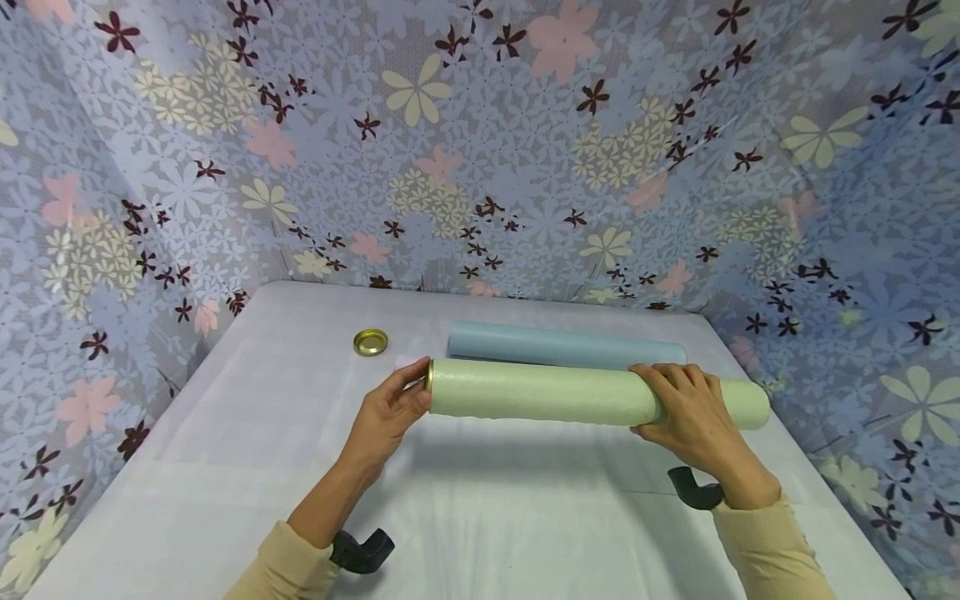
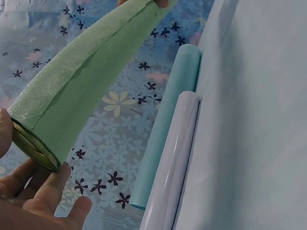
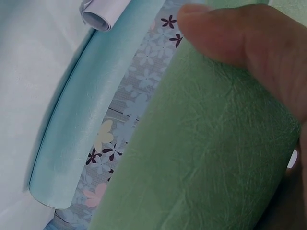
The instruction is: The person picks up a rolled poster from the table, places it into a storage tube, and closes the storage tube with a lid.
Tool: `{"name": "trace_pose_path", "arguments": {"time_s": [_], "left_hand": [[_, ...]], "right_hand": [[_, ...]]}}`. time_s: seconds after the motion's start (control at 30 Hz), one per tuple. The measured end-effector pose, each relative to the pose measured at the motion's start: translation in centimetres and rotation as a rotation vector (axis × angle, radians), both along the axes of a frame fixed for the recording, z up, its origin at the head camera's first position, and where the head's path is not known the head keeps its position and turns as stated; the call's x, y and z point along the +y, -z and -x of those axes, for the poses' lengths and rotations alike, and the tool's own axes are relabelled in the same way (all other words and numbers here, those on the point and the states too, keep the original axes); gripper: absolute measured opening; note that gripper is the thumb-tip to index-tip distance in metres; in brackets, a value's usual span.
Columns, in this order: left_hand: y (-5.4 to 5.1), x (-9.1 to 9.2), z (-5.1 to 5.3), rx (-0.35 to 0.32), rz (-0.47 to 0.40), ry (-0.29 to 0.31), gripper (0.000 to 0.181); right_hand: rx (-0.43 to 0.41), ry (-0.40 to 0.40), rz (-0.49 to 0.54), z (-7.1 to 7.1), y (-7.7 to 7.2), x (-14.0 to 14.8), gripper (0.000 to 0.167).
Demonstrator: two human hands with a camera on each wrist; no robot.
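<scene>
Above the table (image 1: 495, 525), someone holds a pale green tube (image 1: 540, 396) level — left hand (image 1: 386, 421) pinching its gold-rimmed left end, right hand (image 1: 690, 421) with fingers clamped round it towards the right. Beyond lie a blue tube (image 1: 562, 343) and a white roll (image 2: 175, 158) — a gold lid (image 1: 371, 342) farther left.

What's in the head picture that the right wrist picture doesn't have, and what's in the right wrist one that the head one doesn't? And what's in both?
Only the head view shows the gold lid and the left hand pinching the gold-rimmed end of the green tube.
Only the right wrist view shows the curled open end of the white roll.
Both show the green tube, the blue roll, the right hand and the flowery cloth.
</scene>
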State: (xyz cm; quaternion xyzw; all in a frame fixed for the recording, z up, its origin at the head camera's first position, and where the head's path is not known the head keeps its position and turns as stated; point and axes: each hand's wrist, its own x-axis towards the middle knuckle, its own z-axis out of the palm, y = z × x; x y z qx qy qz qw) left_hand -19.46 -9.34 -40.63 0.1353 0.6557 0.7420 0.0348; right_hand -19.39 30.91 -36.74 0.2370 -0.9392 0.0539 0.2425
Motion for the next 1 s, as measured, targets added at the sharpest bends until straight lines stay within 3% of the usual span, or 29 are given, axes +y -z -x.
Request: {"name": "trace_pose_path", "arguments": {"time_s": [0.3, 0.73, 0.87, 1.0], "left_hand": [[0.4, 0.1, 0.2, -0.001, -0.027, 0.018, 0.055], [0.3, -0.9, -0.1, -0.001, 0.029, 0.028, 0.056], [0.0, -1.5, -0.3, 0.038, 0.066, 0.027, 0.056], [-0.5, -2.1, -0.4, 0.143, 0.160, -0.029, 0.057]], "right_hand": [[0.017, -0.006, 0.005, -0.2, -0.1, -0.1, 0.082], [0.027, 0.008, -0.009, -0.7, -0.4, -0.9, 0.082], [0.032, 0.008, -0.002, -0.9, -0.5, -1.2, 0.082], [0.024, 0.012, 0.012, -1.0, -0.5, -1.4, 0.082]]}}
